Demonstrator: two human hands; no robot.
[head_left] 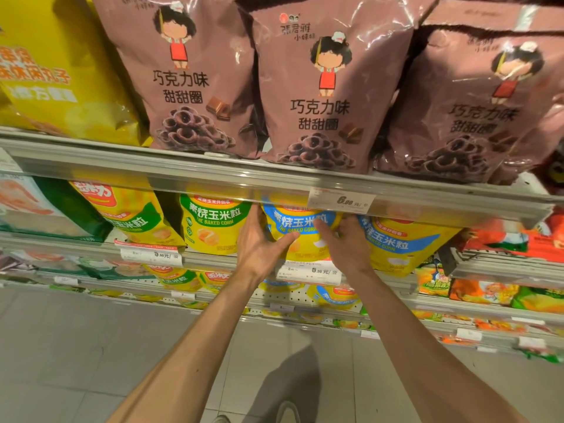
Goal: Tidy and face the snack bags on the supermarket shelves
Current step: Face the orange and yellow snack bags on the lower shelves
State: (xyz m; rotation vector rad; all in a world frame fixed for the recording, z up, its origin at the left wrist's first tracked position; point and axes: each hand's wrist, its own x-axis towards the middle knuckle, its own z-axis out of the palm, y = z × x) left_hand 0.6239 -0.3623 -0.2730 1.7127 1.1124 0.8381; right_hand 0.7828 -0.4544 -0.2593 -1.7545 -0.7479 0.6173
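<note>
Under the upper shelf rail (pixel 274 181), on the second shelf, a yellow baked-corn bag with a blue band (pixel 300 236) stands between a green-banded corn bag (pixel 210 224) and another blue-banded bag (pixel 399 245). Seen from the head camera, the left hand (pixel 259 242) holds its left edge, thumb across the front and fingers behind. The right hand (pixel 348 239) grips its right edge with curled fingers. Above stand three brown chocolate-ring bags (pixel 320 96).
</note>
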